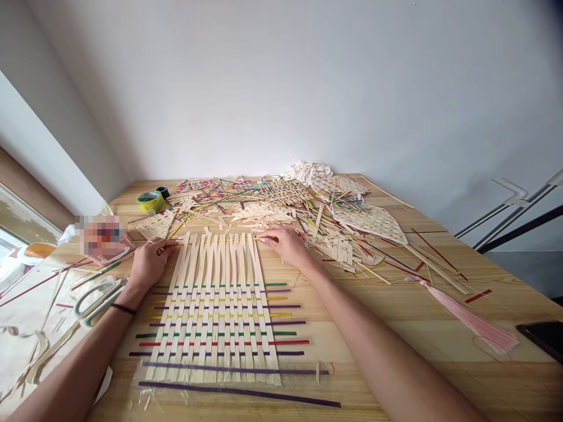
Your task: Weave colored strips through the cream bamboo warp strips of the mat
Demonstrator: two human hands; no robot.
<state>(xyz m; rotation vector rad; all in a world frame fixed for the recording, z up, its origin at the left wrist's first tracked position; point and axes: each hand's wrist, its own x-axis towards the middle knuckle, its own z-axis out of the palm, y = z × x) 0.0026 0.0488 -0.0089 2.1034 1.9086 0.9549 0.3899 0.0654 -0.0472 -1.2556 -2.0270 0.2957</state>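
A partly woven mat (215,322) of pale flat strips lies before me, crossed by thin green, purple, yellow and red strips. Near its far end a narrow yellow strip (257,238) runs through the pale strips. My right hand (284,243) pinches this strip's right end between thumb and fingers. At the left end, my left hand (152,261) is closed in a pinch on the same strip, beside the mat's far left corner. Clear tape (185,375) covers the mat's near edge, and a loose-looking purple strip (237,394) lies just below it.
Scissors (94,302) lie beside my left forearm. Behind the mat spread cut strips (255,214), a yellow tape roll (150,201) and a woven fan (369,220). A pink tassel (466,313) and dark phone-like object (543,337) are at right.
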